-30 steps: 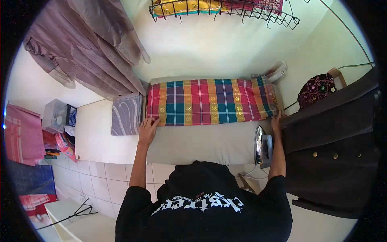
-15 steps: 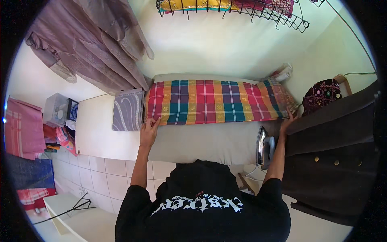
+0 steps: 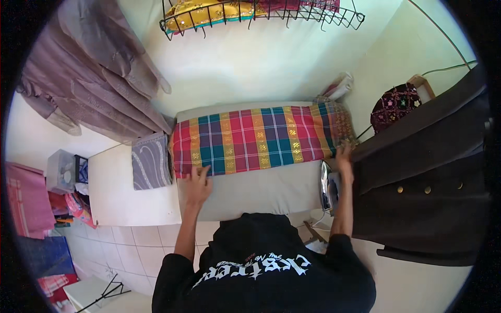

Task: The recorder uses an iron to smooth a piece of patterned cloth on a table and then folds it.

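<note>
A plaid cloth (image 3: 250, 138) in red, teal, yellow and purple lies folded in a long strip across a grey padded ironing surface (image 3: 250, 193). My left hand (image 3: 198, 187) is at its near left edge, fingers apart with the tips touching the border. At the near right corner, where the cloth turns brownish and sheer, rests my right hand (image 3: 344, 159), fingers stretched forward and slightly blurred. Beside my right wrist an iron (image 3: 326, 185) stands with its shiny soleplate showing, partly hidden by my forearm. A folded grey patterned cloth (image 3: 151, 160) lies just left of the plaid one.
A white tabletop (image 3: 117, 193) extends left. Mauve garments (image 3: 88, 68) hang at the back left, a dark buttoned garment (image 3: 417, 177) at the right. A black wire rack (image 3: 261, 13) holds fabrics above. A clear plastic box (image 3: 61, 171) stands at the far left.
The whole view has shifted and tilted a little. Both hands remain at the plaid cloth's near edge; my left hand sits slightly farther in from its left end.
</note>
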The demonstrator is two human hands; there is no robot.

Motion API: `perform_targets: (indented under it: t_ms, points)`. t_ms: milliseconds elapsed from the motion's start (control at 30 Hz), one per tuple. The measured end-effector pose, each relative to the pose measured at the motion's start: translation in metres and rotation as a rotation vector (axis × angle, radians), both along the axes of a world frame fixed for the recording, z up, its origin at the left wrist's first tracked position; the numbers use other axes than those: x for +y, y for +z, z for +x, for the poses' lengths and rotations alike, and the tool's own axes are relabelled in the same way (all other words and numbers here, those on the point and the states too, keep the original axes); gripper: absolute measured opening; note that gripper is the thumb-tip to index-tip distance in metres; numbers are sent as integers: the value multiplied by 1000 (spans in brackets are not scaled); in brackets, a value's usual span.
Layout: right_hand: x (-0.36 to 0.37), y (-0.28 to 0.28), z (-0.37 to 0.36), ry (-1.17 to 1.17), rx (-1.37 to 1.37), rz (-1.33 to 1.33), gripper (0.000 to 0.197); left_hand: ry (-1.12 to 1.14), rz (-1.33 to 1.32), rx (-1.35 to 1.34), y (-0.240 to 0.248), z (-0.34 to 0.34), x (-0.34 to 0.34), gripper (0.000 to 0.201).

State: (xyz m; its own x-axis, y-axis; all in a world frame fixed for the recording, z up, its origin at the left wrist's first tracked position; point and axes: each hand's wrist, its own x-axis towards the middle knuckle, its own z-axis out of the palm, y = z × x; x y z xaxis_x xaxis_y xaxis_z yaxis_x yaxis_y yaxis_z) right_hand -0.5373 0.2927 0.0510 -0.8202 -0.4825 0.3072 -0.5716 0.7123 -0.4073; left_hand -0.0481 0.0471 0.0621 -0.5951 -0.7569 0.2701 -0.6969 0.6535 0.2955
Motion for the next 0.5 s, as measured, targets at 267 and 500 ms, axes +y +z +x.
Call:
perform_targets:
  t_ms: [267,500]
  points:
    - [-68,-3,193,-96,-1688,-968,28,-167,-12,143,19,-104,-15,30]
    - [-106,-27,208,-365,-1731,-1223,28,-353,15,61,27,-160,-92,37]
